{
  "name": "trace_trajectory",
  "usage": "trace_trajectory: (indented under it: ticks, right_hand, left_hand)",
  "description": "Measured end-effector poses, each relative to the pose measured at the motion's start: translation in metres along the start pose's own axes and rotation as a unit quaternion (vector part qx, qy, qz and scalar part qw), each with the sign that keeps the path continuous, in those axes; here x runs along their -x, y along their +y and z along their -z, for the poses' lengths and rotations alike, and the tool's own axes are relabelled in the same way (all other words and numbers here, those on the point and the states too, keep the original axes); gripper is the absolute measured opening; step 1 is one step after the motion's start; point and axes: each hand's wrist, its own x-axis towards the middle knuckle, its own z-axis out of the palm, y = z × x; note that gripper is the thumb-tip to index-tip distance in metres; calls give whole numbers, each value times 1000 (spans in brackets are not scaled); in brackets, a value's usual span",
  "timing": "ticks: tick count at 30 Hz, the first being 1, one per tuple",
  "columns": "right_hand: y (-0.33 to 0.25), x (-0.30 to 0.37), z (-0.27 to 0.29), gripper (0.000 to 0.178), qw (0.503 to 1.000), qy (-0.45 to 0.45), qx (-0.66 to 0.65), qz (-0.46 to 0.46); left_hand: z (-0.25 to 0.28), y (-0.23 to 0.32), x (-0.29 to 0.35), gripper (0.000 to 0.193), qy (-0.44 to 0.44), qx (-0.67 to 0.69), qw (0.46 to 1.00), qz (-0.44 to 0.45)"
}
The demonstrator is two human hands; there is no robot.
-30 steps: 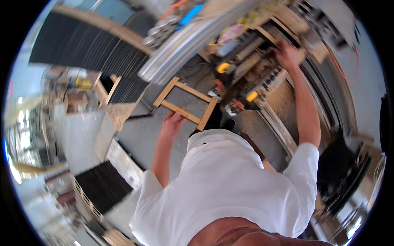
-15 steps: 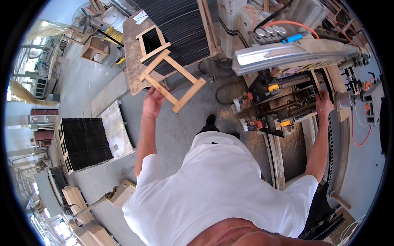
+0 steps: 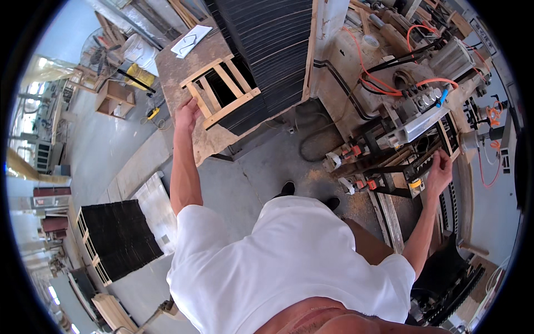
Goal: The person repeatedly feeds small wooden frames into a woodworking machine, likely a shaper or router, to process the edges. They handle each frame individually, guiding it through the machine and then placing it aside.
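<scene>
My left hand (image 3: 188,113) is closed on the corner of a light wooden frame (image 3: 231,108). That frame lies over another similar frame, slightly offset, on top of a black stack at the edge of a brown worktable (image 3: 167,67). At the right, my right hand (image 3: 439,173) is held at the machine (image 3: 409,131), with its fingers bent together beside a wooden frame (image 3: 446,136) seated in it. What those fingers pinch, if anything, is too small to make out.
Tall black stacked panels (image 3: 267,50) stand behind the worktable. Papers (image 3: 191,42) lie on its far end. Another black stack (image 3: 119,236) sits on the floor at left. Orange air hoses (image 3: 384,89) run over the machine. Sawdust (image 3: 322,181) covers the floor near my feet.
My left hand has carried the wooden frame from mid-air onto the other frame on the stack. My right hand has drawn back a little toward me. My view has turned somewhat.
</scene>
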Motion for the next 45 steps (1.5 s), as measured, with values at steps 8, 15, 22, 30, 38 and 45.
trace_trajectory:
  ticks: [8,15,22,30,38,45]
  right_hand:
    - [-40,89,-27,16,993,-76,32,-86]
    - [-32,143,-24,14,984,-95,69,-134]
    - [-41,179,14,12,982,-68,105,-141]
    - [-43,238,108,12,980,16,148,-134]
    - [-103,289,248,20,919,74,352,-162]
    - [-87,410,325,30,797,40,492,-348]
  left_hand:
    - [-19,-23,-33,35,57,-202,977,-37]
    - [-103,10,55,53,-98,-585,724,-353]
    - [-120,-17,43,44,-133,-634,724,-236]
    - [-125,-22,41,51,-154,-639,710,-254]
    - [-171,-58,118,50,-86,-497,747,-434]
    - [-255,-167,235,31,-386,-273,853,-221]
